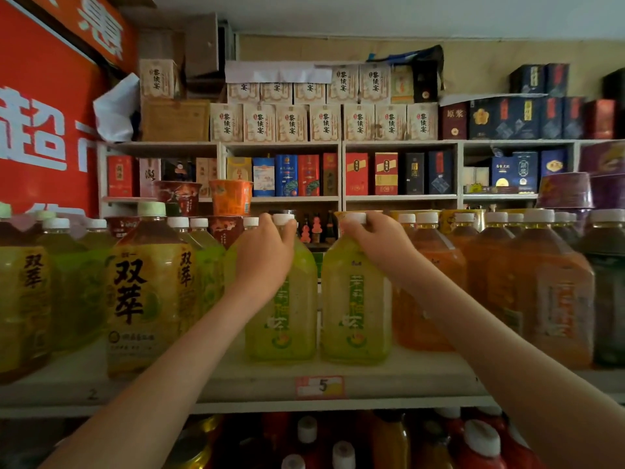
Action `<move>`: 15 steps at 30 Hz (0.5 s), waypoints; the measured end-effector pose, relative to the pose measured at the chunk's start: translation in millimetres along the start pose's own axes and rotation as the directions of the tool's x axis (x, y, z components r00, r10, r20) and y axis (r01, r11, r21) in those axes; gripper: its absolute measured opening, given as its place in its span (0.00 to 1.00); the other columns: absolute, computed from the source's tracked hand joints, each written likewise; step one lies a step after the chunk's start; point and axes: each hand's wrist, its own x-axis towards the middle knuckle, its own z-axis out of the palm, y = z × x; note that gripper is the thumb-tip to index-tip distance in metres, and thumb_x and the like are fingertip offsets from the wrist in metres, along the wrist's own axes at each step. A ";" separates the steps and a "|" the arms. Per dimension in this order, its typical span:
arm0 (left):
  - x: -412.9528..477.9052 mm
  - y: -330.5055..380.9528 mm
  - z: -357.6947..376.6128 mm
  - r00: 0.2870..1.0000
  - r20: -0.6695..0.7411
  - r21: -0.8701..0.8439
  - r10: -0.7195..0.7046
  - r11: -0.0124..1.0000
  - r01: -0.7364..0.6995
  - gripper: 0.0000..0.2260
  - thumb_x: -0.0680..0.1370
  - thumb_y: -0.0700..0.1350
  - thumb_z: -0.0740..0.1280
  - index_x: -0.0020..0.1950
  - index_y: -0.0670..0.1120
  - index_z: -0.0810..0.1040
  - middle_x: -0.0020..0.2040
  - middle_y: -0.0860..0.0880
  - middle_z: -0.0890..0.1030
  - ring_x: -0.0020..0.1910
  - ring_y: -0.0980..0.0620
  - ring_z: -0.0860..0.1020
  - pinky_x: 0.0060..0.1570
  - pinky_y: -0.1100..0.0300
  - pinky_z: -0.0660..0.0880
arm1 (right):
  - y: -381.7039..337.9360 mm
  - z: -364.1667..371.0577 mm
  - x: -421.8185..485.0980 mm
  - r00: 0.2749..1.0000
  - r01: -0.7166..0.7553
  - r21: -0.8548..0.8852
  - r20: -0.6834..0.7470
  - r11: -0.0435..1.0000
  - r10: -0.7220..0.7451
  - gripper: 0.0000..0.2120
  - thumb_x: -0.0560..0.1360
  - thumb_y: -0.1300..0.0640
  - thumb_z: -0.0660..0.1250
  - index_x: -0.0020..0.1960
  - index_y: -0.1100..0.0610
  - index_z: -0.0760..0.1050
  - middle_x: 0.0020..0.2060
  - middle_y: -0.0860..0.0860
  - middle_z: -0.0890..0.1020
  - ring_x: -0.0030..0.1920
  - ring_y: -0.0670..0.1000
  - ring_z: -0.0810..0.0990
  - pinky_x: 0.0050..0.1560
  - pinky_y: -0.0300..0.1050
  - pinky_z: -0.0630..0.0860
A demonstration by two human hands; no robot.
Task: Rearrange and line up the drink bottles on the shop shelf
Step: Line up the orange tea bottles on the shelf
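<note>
Two tall green drink bottles with white caps stand side by side in the middle of the white shelf [236, 384]. My left hand [267, 255] is closed around the neck and cap of the left green bottle [291, 319]. My right hand [375, 242] grips the cap and neck of the right green bottle [355, 309]. A narrow gap separates the two bottles. Both stand upright, set back a little from the shelf's front edge.
Yellow-labelled bottles [142, 299] and green ones crowd the shelf to the left, orange bottles [548, 289] and a dark one to the right. A price tag [319, 386] marks the shelf edge. Red and orange bottles [480, 445] fill the shelf below. Boxed goods line the back shelves.
</note>
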 end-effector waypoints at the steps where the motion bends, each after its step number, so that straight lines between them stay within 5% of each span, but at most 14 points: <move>1: 0.5 0.5 1.1 1.000 -0.002 0.000 -0.004 1.000 0.004 0.13 0.81 0.54 0.56 0.48 0.45 0.69 0.33 0.51 0.73 0.27 0.56 0.71 0.23 0.65 0.63 | 1.4 4.4 7.0 1.000 -0.017 -0.002 0.013 1.000 0.017 0.09 0.77 0.47 0.62 0.43 0.51 0.71 0.37 0.50 0.77 0.32 0.46 0.73 0.31 0.38 0.73; 6: 9.0 -10.9 0.4 0.996 0.078 -0.094 0.045 0.995 -0.038 0.16 0.79 0.57 0.58 0.53 0.45 0.72 0.32 0.51 0.75 0.26 0.56 0.73 0.24 0.65 0.68 | 6.8 22.2 46.7 0.984 -0.167 0.046 0.077 0.985 0.163 0.13 0.78 0.53 0.63 0.60 0.58 0.73 0.44 0.52 0.77 0.38 0.46 0.75 0.41 0.42 0.78; 10: 12.3 -22.1 2.5 0.979 0.196 -0.189 0.063 0.982 -0.025 0.24 0.78 0.62 0.57 0.64 0.47 0.72 0.43 0.54 0.78 0.40 0.57 0.77 0.36 0.63 0.74 | 14.8 28.2 64.4 0.956 -0.282 0.160 0.129 0.946 0.263 0.15 0.76 0.59 0.63 0.62 0.62 0.74 0.57 0.60 0.79 0.52 0.57 0.79 0.56 0.48 0.76; 12: 12.4 -26.1 6.6 0.973 0.218 -0.201 0.069 0.979 -0.024 0.24 0.77 0.64 0.56 0.66 0.50 0.71 0.41 0.56 0.76 0.37 0.62 0.73 0.34 0.66 0.69 | 16.5 32.0 71.0 0.952 -0.290 0.109 0.138 0.951 0.274 0.17 0.77 0.58 0.63 0.64 0.62 0.72 0.57 0.59 0.78 0.51 0.55 0.79 0.55 0.48 0.75; 15: 13.8 -26.0 11.6 0.979 0.193 -0.268 0.062 0.963 -0.008 0.23 0.77 0.64 0.56 0.63 0.50 0.74 0.46 0.45 0.83 0.38 0.54 0.78 0.36 0.63 0.73 | 18.9 34.4 75.9 0.939 -0.329 0.071 0.131 0.942 0.318 0.20 0.78 0.57 0.61 0.69 0.59 0.67 0.52 0.55 0.77 0.42 0.48 0.77 0.43 0.42 0.77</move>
